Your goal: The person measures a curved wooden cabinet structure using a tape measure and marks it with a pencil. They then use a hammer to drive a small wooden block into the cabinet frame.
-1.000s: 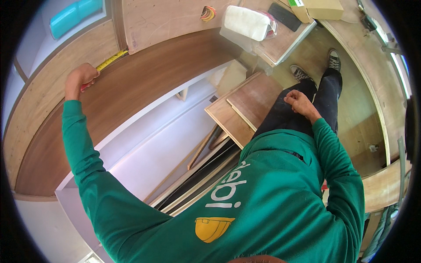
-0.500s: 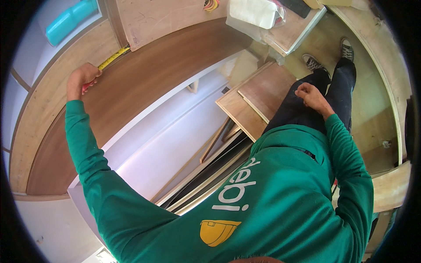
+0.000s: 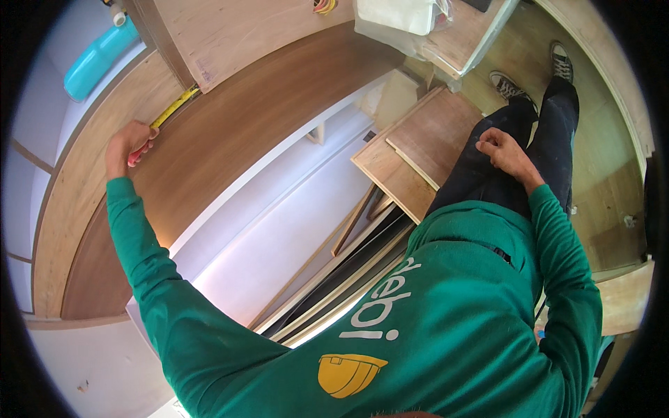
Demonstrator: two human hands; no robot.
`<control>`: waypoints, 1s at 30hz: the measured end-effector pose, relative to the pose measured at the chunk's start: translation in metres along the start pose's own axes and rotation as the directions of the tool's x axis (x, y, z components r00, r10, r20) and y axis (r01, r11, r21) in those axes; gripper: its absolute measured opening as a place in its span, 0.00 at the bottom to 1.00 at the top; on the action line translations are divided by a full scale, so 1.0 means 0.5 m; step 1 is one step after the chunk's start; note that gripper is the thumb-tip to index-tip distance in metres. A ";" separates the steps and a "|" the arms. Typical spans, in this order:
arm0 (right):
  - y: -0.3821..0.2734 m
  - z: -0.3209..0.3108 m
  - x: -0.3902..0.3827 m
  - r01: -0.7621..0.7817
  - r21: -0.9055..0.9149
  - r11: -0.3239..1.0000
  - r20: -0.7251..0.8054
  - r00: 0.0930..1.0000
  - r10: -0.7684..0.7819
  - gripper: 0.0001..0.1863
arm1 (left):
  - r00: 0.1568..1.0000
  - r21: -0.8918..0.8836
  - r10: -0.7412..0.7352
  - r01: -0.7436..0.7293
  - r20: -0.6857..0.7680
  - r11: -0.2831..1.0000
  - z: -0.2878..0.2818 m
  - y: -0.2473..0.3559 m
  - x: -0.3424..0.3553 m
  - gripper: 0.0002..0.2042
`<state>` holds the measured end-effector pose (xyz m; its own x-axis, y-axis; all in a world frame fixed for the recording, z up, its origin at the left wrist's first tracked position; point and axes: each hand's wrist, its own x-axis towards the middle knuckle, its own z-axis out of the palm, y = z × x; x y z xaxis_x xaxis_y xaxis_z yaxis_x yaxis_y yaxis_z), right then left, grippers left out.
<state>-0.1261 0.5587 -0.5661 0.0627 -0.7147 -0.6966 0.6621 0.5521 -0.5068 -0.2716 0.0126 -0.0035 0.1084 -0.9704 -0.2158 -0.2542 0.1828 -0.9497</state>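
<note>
My left hand (image 3: 130, 146) grips a red tape measure (image 3: 139, 153) at the far left, its yellow blade (image 3: 169, 111) running up along the wooden edge to a pale plywood panel (image 3: 230, 38). A dark brown board (image 3: 251, 97) lies below the blade, beside a lighter wood strip (image 3: 63, 209). My right hand (image 3: 498, 146) hangs over my dark-trousered thighs with fingers curled together; whether anything small is between them I cannot make out.
Plywood sheets (image 3: 418, 174) and long strips (image 3: 347, 233) lie in a white recess (image 3: 258, 237). A plastic-wrapped white bundle (image 3: 390, 14) tops a bench near my feet. A turquoise cylinder (image 3: 94, 66) sits upper left; a curved plywood edge (image 3: 627, 118) bounds the right.
The view has shifted, so the boards appear moved. My left hand still grips the tape with its blade out; my right hand stays curled over my thighs.
</note>
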 end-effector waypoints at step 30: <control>0.007 0.005 0.001 0.021 -0.007 1.000 0.045 0.999 -0.021 0.19 | 0.997 -0.012 -0.072 0.073 0.039 0.997 0.001 0.007 0.036 0.17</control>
<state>-0.1219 0.5593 -0.5671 0.0825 -0.7449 -0.6620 0.6582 0.5395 -0.5250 -0.2701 -0.0042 -0.0108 0.1640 -0.9741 -0.1554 -0.2569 0.1100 -0.9602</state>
